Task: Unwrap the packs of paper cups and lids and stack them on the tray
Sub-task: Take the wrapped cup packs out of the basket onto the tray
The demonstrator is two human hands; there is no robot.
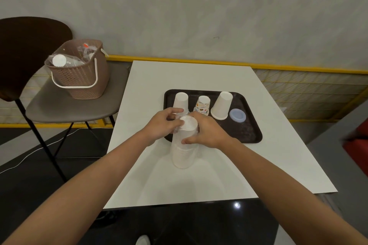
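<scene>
A pack of white paper cups (183,153) stands upside down on the white table, in clear plastic wrap, just in front of the dark tray (249,131). My left hand (162,123) pinches the wrap at the pack's top from the left. My right hand (207,132) grips the upper part of the pack from the right. On the tray stand a white cup stack (180,100), a patterned cup stack (202,104) and a wider white cup stack (222,105), all upside down, with a stack of bluish lids (237,115) to their right.
A brown woven basket (79,77) with more wrapped packs sits on a grey chair (65,105) to the left of the table. A yellow-framed mesh barrier (310,93) runs behind the white table (199,181) along the wall.
</scene>
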